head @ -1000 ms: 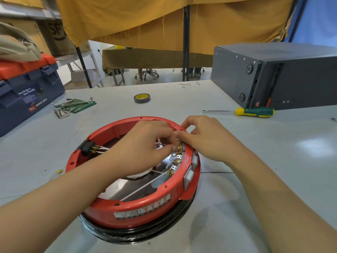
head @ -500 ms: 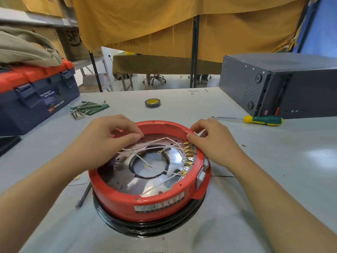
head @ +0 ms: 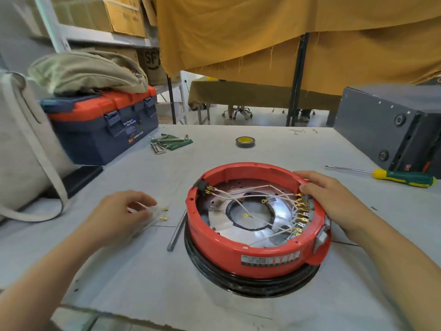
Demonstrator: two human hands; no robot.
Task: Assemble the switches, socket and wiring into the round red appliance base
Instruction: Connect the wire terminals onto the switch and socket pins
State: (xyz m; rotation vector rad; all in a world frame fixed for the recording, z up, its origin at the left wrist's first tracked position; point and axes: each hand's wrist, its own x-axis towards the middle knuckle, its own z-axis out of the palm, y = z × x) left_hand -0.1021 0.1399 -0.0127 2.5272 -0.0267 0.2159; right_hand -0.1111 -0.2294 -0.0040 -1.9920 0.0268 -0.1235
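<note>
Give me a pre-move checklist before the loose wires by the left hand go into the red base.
1. Left hand on the loose wires: ok; actual grip: cannot tell.
2. Right hand steadying the red base at its rim: ok.
3. Socket seated in the wall, wires attached: ok.
4. Free terminal among the switch terminals: cannot tell.
5. Metal rod lying beside the base, clear of both hands: ok.

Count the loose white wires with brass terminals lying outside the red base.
2: both loose white wires lie left of the round red appliance base, at the left hand's fingertips; more may be hidden beneath.
</note>
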